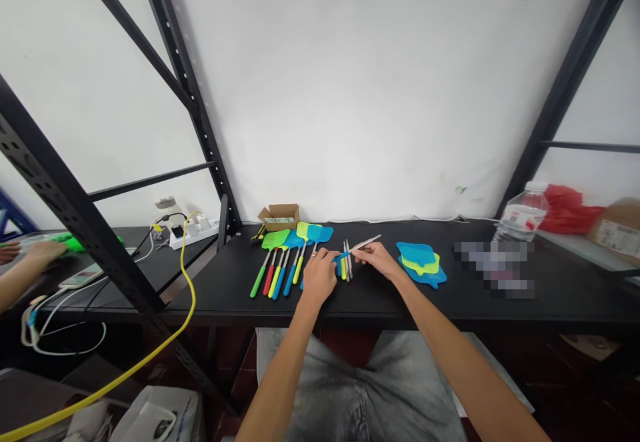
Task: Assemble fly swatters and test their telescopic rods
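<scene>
My left hand (pixel 320 274) is closed around the blue grip (pixel 342 256) of a fly swatter handle. My right hand (pixel 379 257) pinches the handle's metal rod (pixel 367 243), which points up to the right. Below it lie several loose metal rods (pixel 349 267) and a yellow-green grip (pixel 343 270). Left of my hands, fly swatters (pixel 276 282) with green, red, yellow and blue grips lie side by side, their coloured heads toward the wall. One partly hides behind my left hand. Right of my right hand, loose blue and yellow-green swatter heads (pixel 419 263) are stacked.
An open cardboard box (pixel 280 214) stands at the back. On the right are a clear plastic bottle (pixel 523 215), a red bag (pixel 567 209) and another box (pixel 620 229). A yellow cable (pixel 187 275) hangs by the black shelf post. Far left, another person's hand (pixel 45 253) works.
</scene>
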A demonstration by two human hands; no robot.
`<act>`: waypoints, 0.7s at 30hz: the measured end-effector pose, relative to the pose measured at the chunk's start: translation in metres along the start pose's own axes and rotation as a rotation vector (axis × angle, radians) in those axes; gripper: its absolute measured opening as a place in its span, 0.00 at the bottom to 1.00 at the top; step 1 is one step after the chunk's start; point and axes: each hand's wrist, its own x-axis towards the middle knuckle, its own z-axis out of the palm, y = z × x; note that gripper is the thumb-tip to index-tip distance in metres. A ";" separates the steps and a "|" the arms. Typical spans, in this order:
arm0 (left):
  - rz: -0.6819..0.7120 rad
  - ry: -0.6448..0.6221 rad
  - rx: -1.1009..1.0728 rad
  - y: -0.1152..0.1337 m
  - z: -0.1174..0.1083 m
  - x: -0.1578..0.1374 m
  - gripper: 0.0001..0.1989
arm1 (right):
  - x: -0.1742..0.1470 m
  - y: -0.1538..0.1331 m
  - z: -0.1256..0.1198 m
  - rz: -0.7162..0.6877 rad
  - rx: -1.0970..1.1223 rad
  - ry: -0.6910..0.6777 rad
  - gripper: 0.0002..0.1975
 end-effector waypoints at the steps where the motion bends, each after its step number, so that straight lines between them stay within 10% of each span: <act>1: -0.002 0.004 0.001 0.000 0.000 0.000 0.16 | 0.000 0.002 0.000 0.000 0.001 0.002 0.21; 21: -0.096 0.060 -0.006 -0.003 0.004 0.000 0.16 | -0.003 0.004 -0.002 0.051 0.076 0.376 0.31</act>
